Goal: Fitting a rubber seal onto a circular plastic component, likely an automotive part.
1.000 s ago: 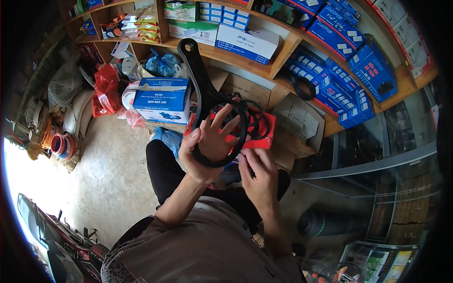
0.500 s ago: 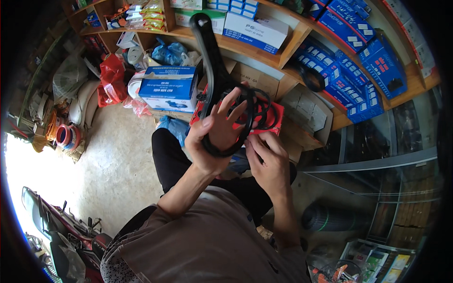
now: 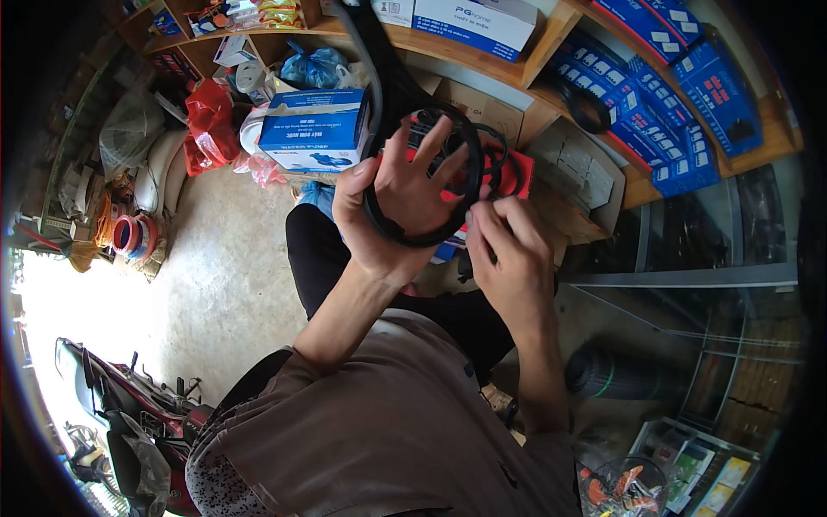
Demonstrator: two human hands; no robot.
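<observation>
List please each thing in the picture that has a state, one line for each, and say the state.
Left hand: raised, fingers spread, inside the black rubber rings.
Black rubber rings: looped around the left hand, hanging loose.
Right hand: fingertips pinching the rings at their right side.
Red package: behind the hands, mostly hidden.
Blue and white box: closed, lying on other goods.
Red plastic bag: crumpled, beside the box.

Black rubber ring [image 3: 405, 234], thin and round, hangs looped over my left grip [image 3: 398, 200], its arc running from 12 o'clock down past my palm to 6 o'clock. Behind it at 2 o'clock, a red card [image 3: 514, 178] bearing more black rings, face toward me.
</observation>
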